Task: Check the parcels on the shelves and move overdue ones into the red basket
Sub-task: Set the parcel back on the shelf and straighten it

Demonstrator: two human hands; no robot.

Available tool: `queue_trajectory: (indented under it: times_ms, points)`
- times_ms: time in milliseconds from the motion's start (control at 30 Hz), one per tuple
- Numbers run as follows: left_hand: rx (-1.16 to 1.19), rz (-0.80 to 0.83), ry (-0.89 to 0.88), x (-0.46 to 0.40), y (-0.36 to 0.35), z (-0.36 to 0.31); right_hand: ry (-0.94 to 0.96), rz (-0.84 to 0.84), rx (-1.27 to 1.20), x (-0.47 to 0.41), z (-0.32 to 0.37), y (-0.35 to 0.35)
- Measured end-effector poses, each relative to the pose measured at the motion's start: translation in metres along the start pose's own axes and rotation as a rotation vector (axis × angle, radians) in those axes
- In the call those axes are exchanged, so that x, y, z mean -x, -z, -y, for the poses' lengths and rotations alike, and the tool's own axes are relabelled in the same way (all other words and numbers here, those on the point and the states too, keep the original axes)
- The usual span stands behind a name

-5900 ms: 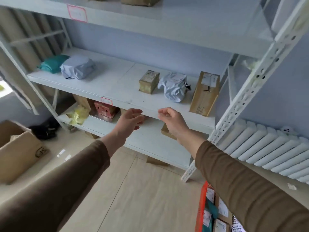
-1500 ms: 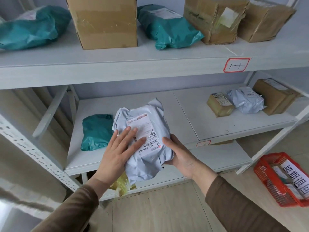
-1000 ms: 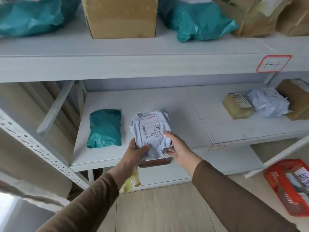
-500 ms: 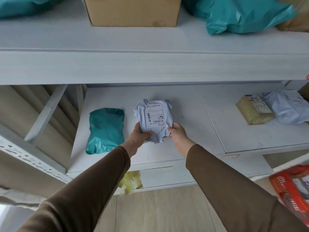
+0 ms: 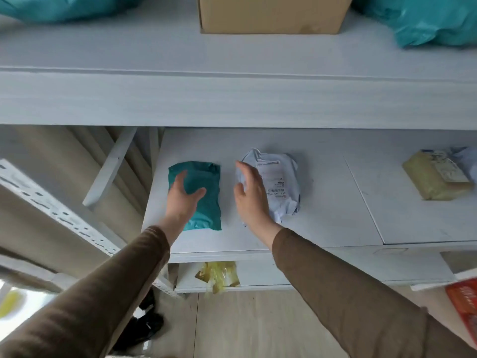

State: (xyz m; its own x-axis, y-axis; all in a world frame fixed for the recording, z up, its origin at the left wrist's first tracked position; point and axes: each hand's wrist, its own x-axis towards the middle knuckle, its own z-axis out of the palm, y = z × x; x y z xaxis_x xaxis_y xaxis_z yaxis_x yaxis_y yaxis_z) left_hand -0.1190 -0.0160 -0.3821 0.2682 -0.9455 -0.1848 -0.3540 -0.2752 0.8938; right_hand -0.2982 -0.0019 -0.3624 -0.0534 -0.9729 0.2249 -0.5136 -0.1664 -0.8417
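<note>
A crumpled white-grey parcel (image 5: pixel 280 182) with a printed label lies on the middle shelf (image 5: pixel 322 228). Left of it lies a teal parcel (image 5: pixel 206 177). My left hand (image 5: pixel 184 196) rests open on the teal parcel's left half, fingers spread. My right hand (image 5: pixel 251 195) hovers open between the two parcels, just in front of the white one's left edge, holding nothing. A corner of the red basket (image 5: pixel 464 306) shows on the floor at the far right.
A tan wrapped box (image 5: pixel 435 180) sits further right on the same shelf. The upper shelf (image 5: pixel 232 99) carries a cardboard box (image 5: pixel 271 15) and teal bags (image 5: pixel 426 19). A yellow bag (image 5: pixel 218 275) lies on the lower shelf; a black object (image 5: pixel 144 326) is on the floor.
Both hands let go of the white-grey parcel, which now lies on the shelf. My left hand has moved left onto the teal parcel; my right hand has opened beside it.
</note>
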Motion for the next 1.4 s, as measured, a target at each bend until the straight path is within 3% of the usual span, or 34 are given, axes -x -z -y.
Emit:
queue_trajectory:
  times_ms: [100,233,300,433,533,700,900,1233,1400]
  points:
    - [0.092,-0.054,0.177,-0.015,0.028,0.022,-0.322,0.283,-0.165,-0.001,0.008,-0.047]
    - [0.334,0.043,0.462,-0.020,0.039,0.046,-0.747,0.349,-0.394,0.001,-0.009,-0.083]
    - [0.441,0.060,0.506,-0.015,0.042,0.049,-0.843,0.338,-0.436,0.002,-0.014,-0.086]
    - [0.442,0.104,0.525,0.000,0.051,0.046,-0.902,0.294,-0.525,0.006,-0.009,-0.077]
    - [0.521,0.186,0.498,0.020,0.057,0.036,-0.875,0.289,-0.639,0.014,0.002,-0.062]
    - [0.657,0.380,0.355,0.065,0.066,0.019,-0.654,0.246,-0.760,0.037,0.028,-0.011]
    - [0.914,0.525,0.341,0.125,0.051,-0.003,-0.392,0.286,-0.680,0.085,0.047,0.077]
    - [0.989,0.705,0.392,0.194,-0.005,-0.013,-0.161,0.336,-0.458,0.167,0.059,0.166]
    - [0.843,0.612,0.277,0.207,-0.013,-0.034,-0.156,0.254,-0.528,0.178,0.048,0.184]
